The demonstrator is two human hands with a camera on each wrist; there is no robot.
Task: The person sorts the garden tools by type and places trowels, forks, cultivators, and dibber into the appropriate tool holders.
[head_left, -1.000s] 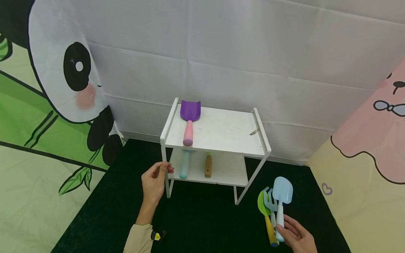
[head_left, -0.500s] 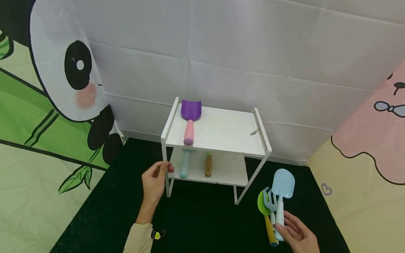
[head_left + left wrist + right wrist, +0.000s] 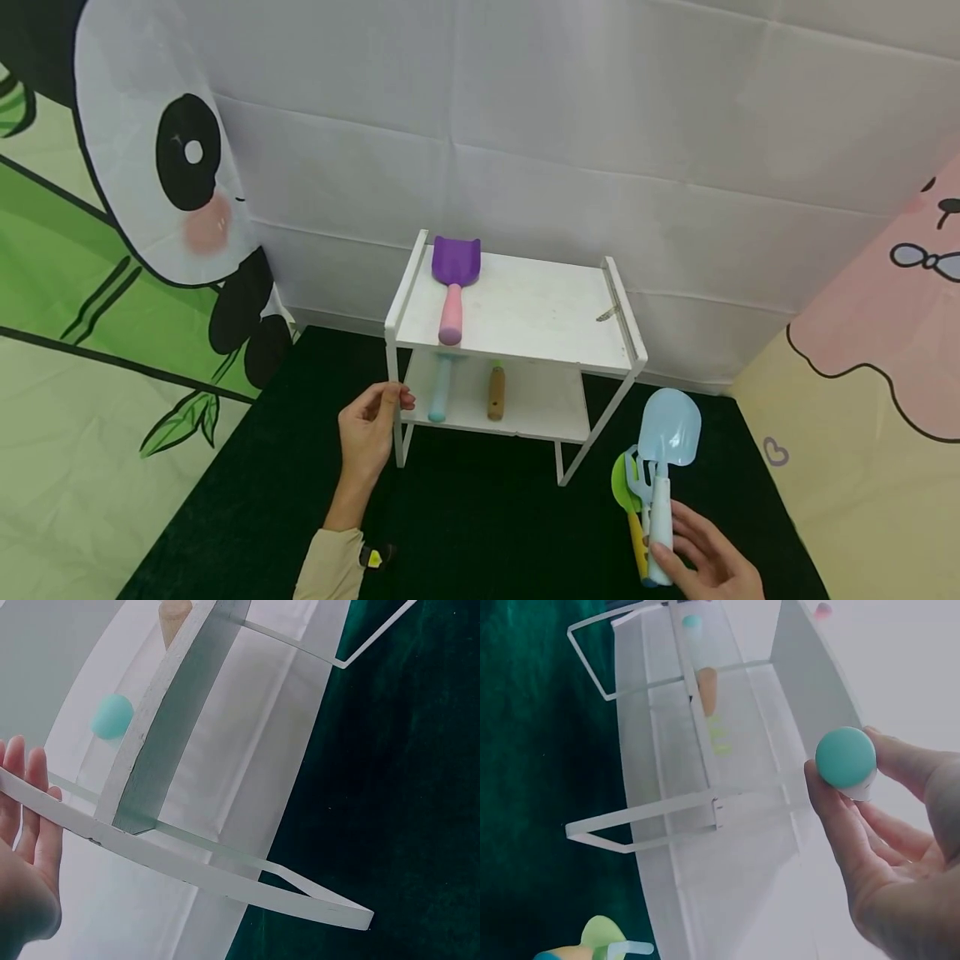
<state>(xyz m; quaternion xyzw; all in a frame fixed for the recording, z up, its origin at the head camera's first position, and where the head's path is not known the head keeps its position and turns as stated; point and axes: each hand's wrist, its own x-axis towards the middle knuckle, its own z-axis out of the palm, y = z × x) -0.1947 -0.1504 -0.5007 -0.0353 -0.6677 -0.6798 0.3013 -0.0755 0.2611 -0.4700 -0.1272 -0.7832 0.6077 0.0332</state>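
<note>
The right hand grips a pale-blue trowel; left of it, a fork and green-headed tool seemingly remain unshelved. Past the left hand, pinching a white rack, a turquoise handle, wooden handle and purple scoop sit shelved.

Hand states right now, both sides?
Left hand: closed, gripping the white rack's front-left leg.
Right hand: closed, holding the light blue trowel by its handle.
</note>
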